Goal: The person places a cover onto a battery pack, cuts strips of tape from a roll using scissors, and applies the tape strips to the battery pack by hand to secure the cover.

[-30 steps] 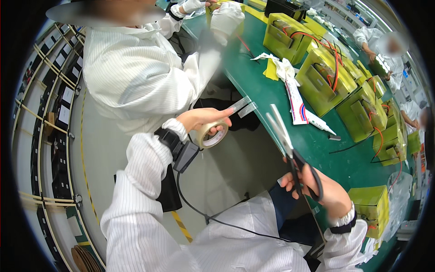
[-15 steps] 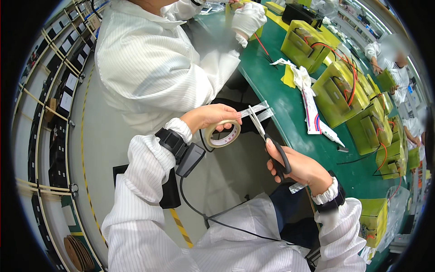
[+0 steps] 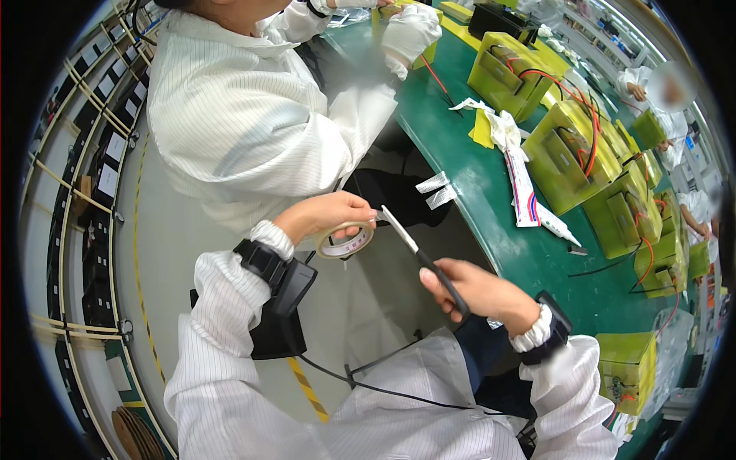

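Note:
My left hand (image 3: 328, 215) is closed round a roll of clear tape (image 3: 346, 248), with its fingers near the tape's short free end. My right hand (image 3: 487, 294) grips black-handled scissors (image 3: 402, 231). Their blades look closed together, and the tips are close to my left fingertips. Two short strips of clear tape (image 3: 440, 198) hang side by side from the table's edge, beyond the scissors. Part of another strip (image 3: 494, 323) shows below my right wrist.
The green table (image 3: 491, 207) runs along the right. On it lie a red, white and blue tube (image 3: 523, 184) and several yellow-green boxes (image 3: 567, 157) with red and black wires. A person in a white coat (image 3: 245, 115) sits close at the front left. A black cable (image 3: 383, 381) crosses below my arms.
Both hands have moved left, away from the table edge, with the tape roll and scissors. The two strips stay at the edge, apart from the roll. The scissor blades have closed.

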`<state>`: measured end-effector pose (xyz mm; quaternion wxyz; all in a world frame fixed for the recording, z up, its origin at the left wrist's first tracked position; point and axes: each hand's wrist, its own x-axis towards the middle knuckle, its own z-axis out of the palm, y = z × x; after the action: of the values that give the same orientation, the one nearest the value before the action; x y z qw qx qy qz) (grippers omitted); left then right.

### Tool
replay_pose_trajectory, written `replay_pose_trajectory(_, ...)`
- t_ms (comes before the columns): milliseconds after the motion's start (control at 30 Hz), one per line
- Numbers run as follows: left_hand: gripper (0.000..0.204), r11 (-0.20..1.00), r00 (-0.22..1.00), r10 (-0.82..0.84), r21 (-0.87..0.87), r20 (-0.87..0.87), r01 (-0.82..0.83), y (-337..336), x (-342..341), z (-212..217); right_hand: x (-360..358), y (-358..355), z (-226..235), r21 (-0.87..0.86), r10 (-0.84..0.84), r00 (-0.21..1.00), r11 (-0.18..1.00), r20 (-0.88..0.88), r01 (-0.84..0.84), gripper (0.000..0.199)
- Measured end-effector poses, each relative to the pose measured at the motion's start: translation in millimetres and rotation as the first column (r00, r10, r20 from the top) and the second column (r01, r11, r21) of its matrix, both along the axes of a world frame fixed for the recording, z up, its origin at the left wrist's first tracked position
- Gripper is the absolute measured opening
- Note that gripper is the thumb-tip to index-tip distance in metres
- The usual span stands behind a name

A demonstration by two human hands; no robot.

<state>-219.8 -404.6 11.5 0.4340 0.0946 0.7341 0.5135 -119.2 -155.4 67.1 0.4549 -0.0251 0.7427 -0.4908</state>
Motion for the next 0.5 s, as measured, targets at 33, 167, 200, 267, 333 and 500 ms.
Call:
replay_pose_trajectory(33,0.034,0.999,0.999,0.040,-0.008,0.028,-0.040,0,2,2,9,0,3,-0.014,0.016,1.000,1.000,0.012,-0.015,0.057)
replay_pose_trajectory(167,0.035,0.983,0.990,0.129,0.125,0.049,-0.134,6,-6,2,37,31,22,-0.311,-0.223,0.969,0.918,0.106,0.246,0.077)
replay_pose_trajectory(200,0.036,0.978,0.989,0.140,0.148,0.037,-0.144,15,-14,3,38,45,25,-0.379,-0.252,0.957,0.879,0.145,0.289,0.081)
replay_pose_trajectory(267,0.036,0.971,0.987,0.157,0.176,0.035,-0.161,32,-32,12,46,61,39,-0.471,-0.368,0.926,0.803,0.087,0.364,0.084)
replay_pose_trajectory(333,0.036,0.969,0.984,0.169,0.172,0.050,-0.175,43,-47,20,53,76,45,-0.475,-0.420,0.907,0.791,0.040,0.387,0.089)
replay_pose_trajectory(500,0.035,0.980,0.989,0.126,0.147,0.072,-0.136,60,-64,6,72,92,37,-0.411,-0.486,0.873,0.788,0.039,0.457,0.087)
